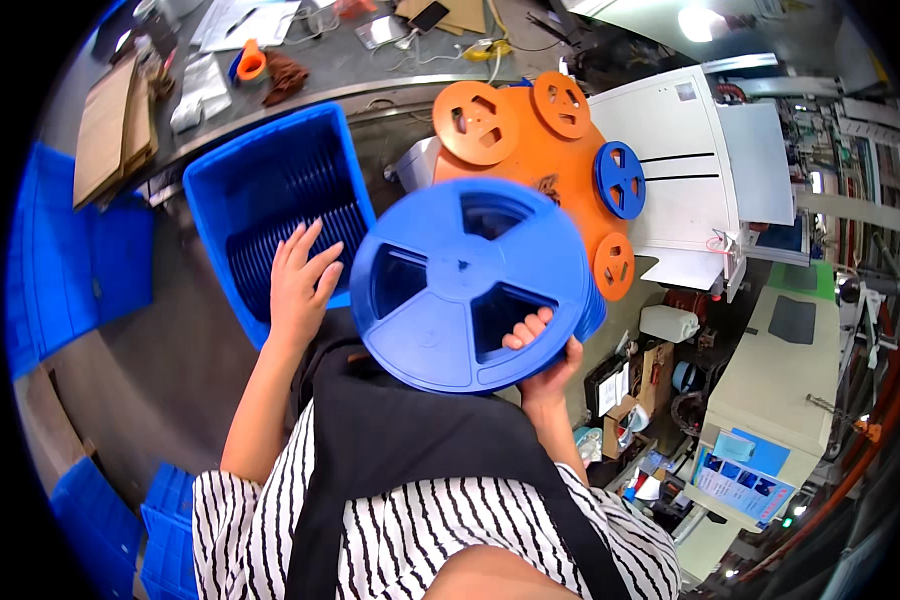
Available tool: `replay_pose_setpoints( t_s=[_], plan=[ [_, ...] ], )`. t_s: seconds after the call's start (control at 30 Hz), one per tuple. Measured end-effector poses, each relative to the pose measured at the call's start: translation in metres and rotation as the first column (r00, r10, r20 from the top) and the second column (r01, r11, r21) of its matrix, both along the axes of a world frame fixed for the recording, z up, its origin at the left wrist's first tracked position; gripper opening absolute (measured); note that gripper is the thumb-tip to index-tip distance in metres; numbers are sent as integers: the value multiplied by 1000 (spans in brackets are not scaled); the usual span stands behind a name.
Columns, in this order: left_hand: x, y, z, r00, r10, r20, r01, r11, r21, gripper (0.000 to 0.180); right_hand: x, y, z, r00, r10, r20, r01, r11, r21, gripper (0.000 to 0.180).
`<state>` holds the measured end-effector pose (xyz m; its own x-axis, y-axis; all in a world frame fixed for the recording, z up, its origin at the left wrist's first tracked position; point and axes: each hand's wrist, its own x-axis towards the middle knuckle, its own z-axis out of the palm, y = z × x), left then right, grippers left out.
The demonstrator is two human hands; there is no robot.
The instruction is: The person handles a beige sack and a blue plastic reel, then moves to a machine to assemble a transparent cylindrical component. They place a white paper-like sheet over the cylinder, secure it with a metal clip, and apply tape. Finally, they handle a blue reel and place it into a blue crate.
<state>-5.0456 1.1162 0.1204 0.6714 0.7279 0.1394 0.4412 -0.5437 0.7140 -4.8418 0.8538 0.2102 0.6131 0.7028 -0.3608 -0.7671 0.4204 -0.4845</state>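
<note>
A stack of blue plastic reels (pixel 448 262) is held up in front of my chest, with its round face and wide cut-out windows toward me. My right hand (pixel 542 350) grips the stack at its lower right, fingertips curled through one window and thumb at the rim. The edges of several reels show along that side. To the left, my left hand (pixel 307 278) is open with fingers spread, over the near right side of a blue crate (pixel 198 215). More dark blue reels (pixel 250 255) stand on edge in a row inside the crate. The left hand holds nothing.
Beyond the stack, an orange panel (pixel 522 160) carries orange reels (pixel 474 122) and a smaller blue reel (pixel 620 180). A metal workbench (pixel 340 75) spans the back, with an orange tape roll (pixel 252 65) and cardboard (pixel 115 125). Blue bins (pixel 120 260) stand left; a beige machine (pixel 775 370) stands right.
</note>
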Motion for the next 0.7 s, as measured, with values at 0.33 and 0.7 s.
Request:
replay_pose_setpoints(
  t_s=[0.33, 0.7],
  plan=[
    [247, -86, -163, 756, -566, -330, 496, 824, -275, 32, 103, -174, -48, 886, -441, -145, 433, 897, -82, 39],
    [579, -172, -301, 394, -638, -661, 652, 701, -288, 29, 156, -242, -65, 837, -535, -114, 484, 821, -304, 43]
  ],
)
